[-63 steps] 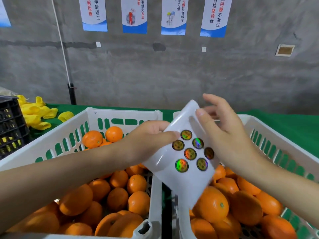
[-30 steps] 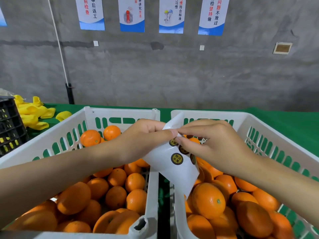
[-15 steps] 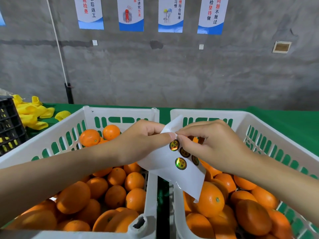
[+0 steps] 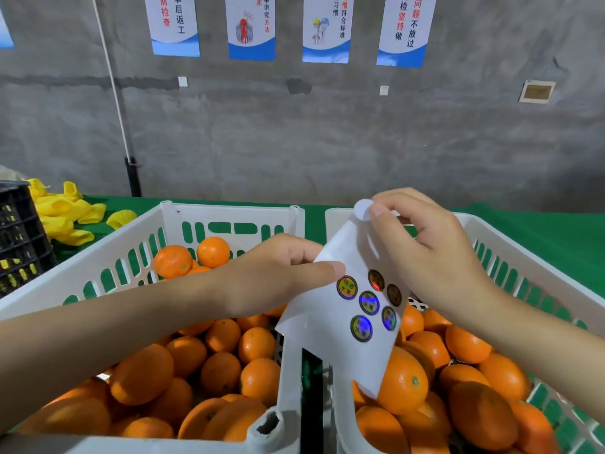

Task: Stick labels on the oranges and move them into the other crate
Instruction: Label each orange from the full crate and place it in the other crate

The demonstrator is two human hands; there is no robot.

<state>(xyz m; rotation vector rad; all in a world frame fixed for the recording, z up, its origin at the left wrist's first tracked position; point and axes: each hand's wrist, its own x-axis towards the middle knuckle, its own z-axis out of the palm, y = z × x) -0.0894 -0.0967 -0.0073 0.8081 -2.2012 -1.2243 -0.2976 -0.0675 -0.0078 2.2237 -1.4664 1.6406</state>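
My left hand (image 4: pixel 278 276) pinches a white backing sheet (image 4: pixel 330 342) that carries several round holographic labels (image 4: pixel 368 302). It hangs over the gap between two white crates. My right hand (image 4: pixel 425 253) is raised above the sheet and pinches one peeled round label (image 4: pixel 361 209), seen from its white back, between thumb and forefinger. The left crate (image 4: pixel 229 221) and the right crate (image 4: pixel 530 257) both hold many oranges (image 4: pixel 209 352). A large orange (image 4: pixel 404 385) lies just under the sheet's lower edge.
Yellow foam fruit nets (image 4: pixel 65 214) lie on the green table cover (image 4: pixel 540 231) at the back left. A black crate (image 4: pixel 19 237) stands at the left edge. A grey wall with posters (image 4: pixel 250 26) rises behind the table.
My right hand peeled one label off the sheet and lifted it up and away. The sheet now faces me more openly; my left hand keeps its pinch.
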